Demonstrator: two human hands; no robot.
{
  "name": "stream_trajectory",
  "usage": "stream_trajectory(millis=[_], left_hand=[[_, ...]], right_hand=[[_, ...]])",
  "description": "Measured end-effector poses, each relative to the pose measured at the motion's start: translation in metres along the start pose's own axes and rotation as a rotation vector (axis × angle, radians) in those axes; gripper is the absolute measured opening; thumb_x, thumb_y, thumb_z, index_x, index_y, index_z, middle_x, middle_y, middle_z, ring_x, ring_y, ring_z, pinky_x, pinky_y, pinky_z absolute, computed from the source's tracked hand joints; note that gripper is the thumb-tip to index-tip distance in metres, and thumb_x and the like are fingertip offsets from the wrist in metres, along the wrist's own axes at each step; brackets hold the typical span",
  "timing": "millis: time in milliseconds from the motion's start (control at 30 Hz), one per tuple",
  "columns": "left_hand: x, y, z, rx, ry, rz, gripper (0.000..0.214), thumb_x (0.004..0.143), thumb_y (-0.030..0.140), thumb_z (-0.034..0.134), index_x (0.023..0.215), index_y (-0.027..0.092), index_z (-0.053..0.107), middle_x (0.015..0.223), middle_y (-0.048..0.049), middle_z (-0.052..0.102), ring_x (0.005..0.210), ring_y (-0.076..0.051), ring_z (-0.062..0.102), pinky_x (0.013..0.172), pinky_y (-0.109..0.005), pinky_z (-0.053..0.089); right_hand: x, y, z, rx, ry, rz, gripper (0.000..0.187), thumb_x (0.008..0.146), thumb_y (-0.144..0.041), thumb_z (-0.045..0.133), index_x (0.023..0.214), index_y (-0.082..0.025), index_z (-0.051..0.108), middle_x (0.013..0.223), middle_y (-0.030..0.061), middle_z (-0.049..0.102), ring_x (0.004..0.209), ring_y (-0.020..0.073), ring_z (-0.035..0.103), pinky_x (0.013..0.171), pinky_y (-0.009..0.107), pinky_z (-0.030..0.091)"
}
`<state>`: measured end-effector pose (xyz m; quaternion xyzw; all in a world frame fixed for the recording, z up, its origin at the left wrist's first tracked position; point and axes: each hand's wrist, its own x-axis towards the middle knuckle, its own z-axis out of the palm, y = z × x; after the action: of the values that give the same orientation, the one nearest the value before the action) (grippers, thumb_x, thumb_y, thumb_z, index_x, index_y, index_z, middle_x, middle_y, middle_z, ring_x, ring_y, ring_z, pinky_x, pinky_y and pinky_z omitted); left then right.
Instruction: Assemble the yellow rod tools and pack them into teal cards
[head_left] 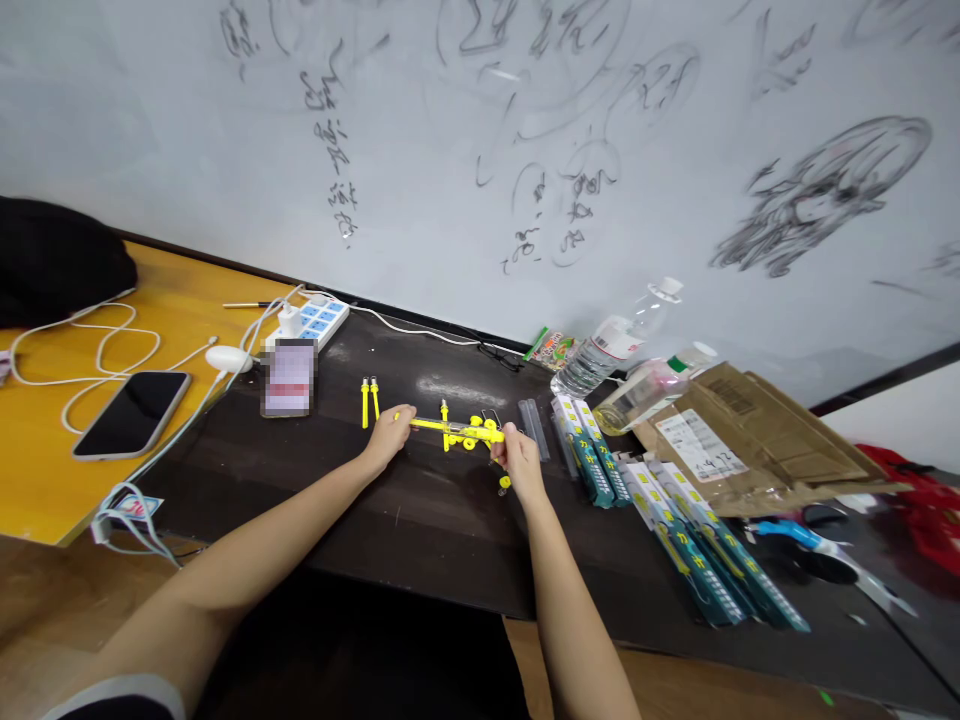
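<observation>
My left hand (391,436) pinches the left end of a slim yellow-and-clear spring scale (427,425). At its other end, the fingers of my right hand (520,462) close around the yellow part. The scale lies level between both hands, above the dark table. Behind and below it is a cluster of small yellow plastic pieces (469,432), partly covered by the scale. Two yellow rods with metal tips (365,403) stand out just left of my left hand. Clear plastic tubes (533,430) lie right of my right hand, and a small yellow piece (504,484) sits below it.
Several green-and-white boxes (589,452) lie on the right, before a water bottle (596,355), a second bottle (656,388) and a cardboard package (739,430). Blue-handled scissors (795,535) lie far right. Phones (133,415), cables and a power strip (319,322) are left. A whiteboard (420,190) stands behind.
</observation>
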<state>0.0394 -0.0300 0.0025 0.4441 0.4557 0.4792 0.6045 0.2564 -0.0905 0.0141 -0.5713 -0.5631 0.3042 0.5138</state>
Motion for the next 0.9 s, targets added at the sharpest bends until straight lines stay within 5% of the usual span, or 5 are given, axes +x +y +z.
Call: stream_trajectory(millis=[300,600,800,900], left_hand=[[-0.0003,0.0002,-0.0014,0.003,0.015,0.008,0.026,0.078,0.034,0.051,0.06,0.018,0.041,0.039,0.01,0.025,0.032,-0.003,0.02,0.035,-0.018,0.01],[-0.002,0.003,0.001,-0.009,0.005,-0.012,0.025,0.077,0.033,0.052,0.061,0.018,0.041,0.039,0.0106,0.025,0.031,-0.003,0.02,0.036,-0.018,0.01],[-0.0013,0.0033,-0.0001,-0.005,0.016,0.002,0.026,0.079,0.032,0.049,0.059,0.018,0.04,0.038,0.0102,0.025,0.031,-0.003,0.02,0.036,-0.018,0.01],[-0.0017,0.0037,0.0,-0.006,0.021,0.007,0.026,0.078,0.032,0.05,0.059,0.018,0.04,0.038,0.0102,0.024,0.031,-0.003,0.02,0.036,-0.018,0.011]], right_hand=[[-0.003,-0.0097,-0.0003,0.09,-0.025,-0.04,0.026,0.084,-0.048,0.05,0.08,-0.023,0.047,0.058,-0.0039,0.054,0.046,0.0104,0.043,0.042,0.021,0.032],[-0.0017,-0.0036,0.0,-0.032,-0.005,-0.018,0.053,0.086,-0.059,0.037,0.052,-0.02,0.046,0.047,-0.0013,0.045,0.044,0.0111,0.04,0.042,0.023,0.03],[-0.0038,-0.0104,-0.0009,0.128,-0.02,-0.034,0.022,0.084,-0.046,0.049,0.085,-0.023,0.047,0.058,-0.0046,0.054,0.044,0.0103,0.041,0.04,0.021,0.029],[-0.0031,-0.0077,0.0001,0.126,-0.06,-0.04,0.018,0.082,-0.041,0.051,0.083,-0.023,0.045,0.058,-0.0052,0.053,0.045,0.0102,0.041,0.041,0.021,0.03]])
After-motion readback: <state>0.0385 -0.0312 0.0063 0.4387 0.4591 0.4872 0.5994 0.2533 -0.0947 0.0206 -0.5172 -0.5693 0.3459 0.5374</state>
